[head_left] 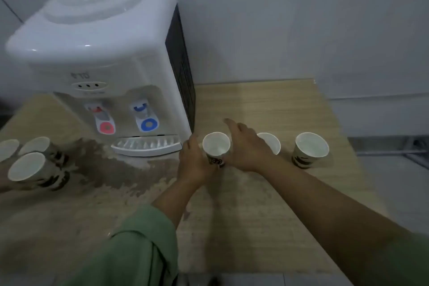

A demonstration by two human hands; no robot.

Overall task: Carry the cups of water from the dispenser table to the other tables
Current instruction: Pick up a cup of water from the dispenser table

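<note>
Three white paper cups with dark printed bases stand in a row to the right of the water dispenser (104,65). My left hand (193,165) wraps around the lower part of the nearest cup (216,146), which stands upright on the wooden table (255,216). My right hand (246,148) hovers just right of that cup with fingers spread, and it partly covers the middle cup (271,141). The third cup (311,148) stands apart at the far right. The blur keeps me from seeing any water level in the cups.
Three more paper cups (27,168) are grouped at the table's left edge. A dark wet patch (116,169) spreads in front of the dispenser's drip tray (146,145). A grey wall stands behind the table, and its right edge drops to the floor.
</note>
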